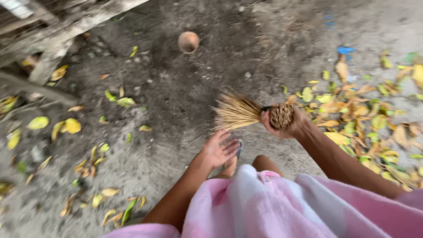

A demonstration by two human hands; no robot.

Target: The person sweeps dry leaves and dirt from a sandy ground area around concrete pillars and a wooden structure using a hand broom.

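Observation:
My right hand (288, 125) grips the bound end of a stick broom (240, 111), whose pale bristles fan out to the left above the dirt ground. My left hand (218, 150) hovers just below the bristles with fingers spread, holding nothing. Beneath that hand my foot in a blue sandal (233, 161) stands on the ground. Pink and white cloth (273, 207) covers my lap at the bottom of the view.
Yellow and brown fallen leaves (361, 114) lie piled on the right, with more leaves scattered at the left (70, 125). A half coconut shell (188, 42) rests at the top. Weathered wooden planks (57, 31) cross the upper left corner.

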